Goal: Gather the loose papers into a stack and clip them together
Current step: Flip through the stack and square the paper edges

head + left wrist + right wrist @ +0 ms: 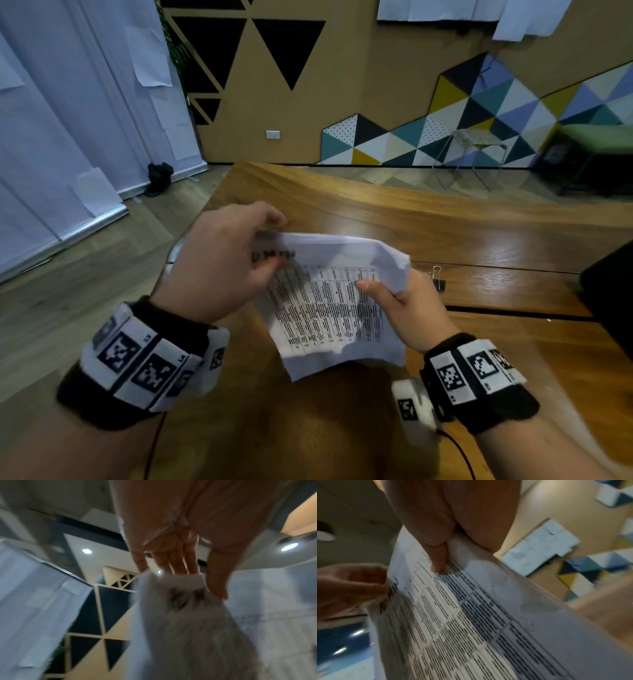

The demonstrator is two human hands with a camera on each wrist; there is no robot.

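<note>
You had the papers (329, 301) up off the desk (445, 222), held in the middle of the head frame, and both hands were on them. Your left hand (222, 260) pinched the top left corner, thumb over the handwritten heading, fingers curled behind the sheet. Your right hand (407, 308) gripped the right edge, thumb pressed flat on the printed table, fingers tucked behind. From the right wrist view that thumb (438, 561) sat squarely on the print; the left wrist view was blurred but showed the fingers (173, 562) closing over the paper's top edge.

So the gathering looked mostly done: no loose sheets showed on the desk. The bundle was rumpled, though, its upper right corner curling over, and the edges did not look squared. How many sheets it held, I could not tell.

The clipping was not yet done. The binder clip (437, 279) lay untouched on the desk, just right of your right hand.
</note>
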